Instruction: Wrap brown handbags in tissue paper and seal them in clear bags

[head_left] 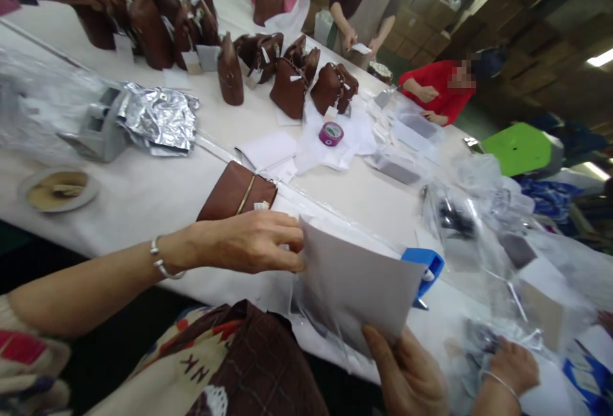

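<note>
In front of me a stiff white sheet of card (359,275) is held tilted, with a clear plastic bag (316,314) around or against its lower left part. The fingers of my left hand (253,241) are closed at its upper left corner; whether they also pinch the plastic is unclear. Gripping the lower right edge is my right hand (407,371), thumb on the near face. Just beyond my left hand lies a brown leather handbag (227,192) with a gold zip. A blue tape dispenser (424,269) shows behind the card's right end.
Several brown handbags (287,87) stand along the far side, near a purple tape roll (331,134). Silver foil packaging (160,119) and a round dish (60,189) lie left. Plastic wrapping (479,224) covers the right. A co-worker's hand (512,365) works at lower right; other people stand opposite.
</note>
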`<state>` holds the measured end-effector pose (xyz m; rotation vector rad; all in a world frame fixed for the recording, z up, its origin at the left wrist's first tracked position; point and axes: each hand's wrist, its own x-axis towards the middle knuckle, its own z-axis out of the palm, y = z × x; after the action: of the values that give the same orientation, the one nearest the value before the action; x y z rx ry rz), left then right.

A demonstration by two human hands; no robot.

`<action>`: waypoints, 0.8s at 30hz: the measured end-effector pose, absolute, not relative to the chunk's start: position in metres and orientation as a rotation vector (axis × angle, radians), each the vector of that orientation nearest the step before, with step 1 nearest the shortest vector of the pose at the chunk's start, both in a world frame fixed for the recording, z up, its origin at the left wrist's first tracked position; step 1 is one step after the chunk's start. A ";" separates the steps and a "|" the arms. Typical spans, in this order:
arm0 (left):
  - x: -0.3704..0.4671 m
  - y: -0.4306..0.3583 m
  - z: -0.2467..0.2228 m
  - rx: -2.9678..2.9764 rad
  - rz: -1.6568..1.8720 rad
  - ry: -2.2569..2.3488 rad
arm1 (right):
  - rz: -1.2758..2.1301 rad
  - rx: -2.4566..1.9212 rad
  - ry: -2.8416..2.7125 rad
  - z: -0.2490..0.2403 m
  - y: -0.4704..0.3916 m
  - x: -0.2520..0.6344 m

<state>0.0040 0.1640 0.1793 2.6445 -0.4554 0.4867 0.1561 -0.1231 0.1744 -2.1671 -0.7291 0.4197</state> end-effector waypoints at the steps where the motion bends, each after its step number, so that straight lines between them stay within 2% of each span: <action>1: 0.006 0.165 0.179 2.651 0.470 -0.470 | 0.482 -2.208 -0.780 0.175 -0.128 0.161; 6: 0.024 0.175 0.185 2.619 0.393 -0.539 | 0.669 -2.496 -1.013 0.181 -0.132 0.194; 14: 0.062 0.181 0.193 2.356 0.355 -0.693 | 0.819 -2.615 -1.308 0.185 -0.090 0.222; 19: 0.075 0.183 0.192 2.123 0.248 -0.740 | 0.956 -2.752 -1.184 0.191 -0.075 0.242; 24: 0.079 0.182 0.190 2.047 0.270 -0.752 | 1.102 -2.598 -1.005 0.199 -0.056 0.227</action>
<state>0.0786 0.1816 0.1897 2.0471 -0.7523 0.2703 0.2265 -0.0563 0.1992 -2.5982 -1.0047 1.1019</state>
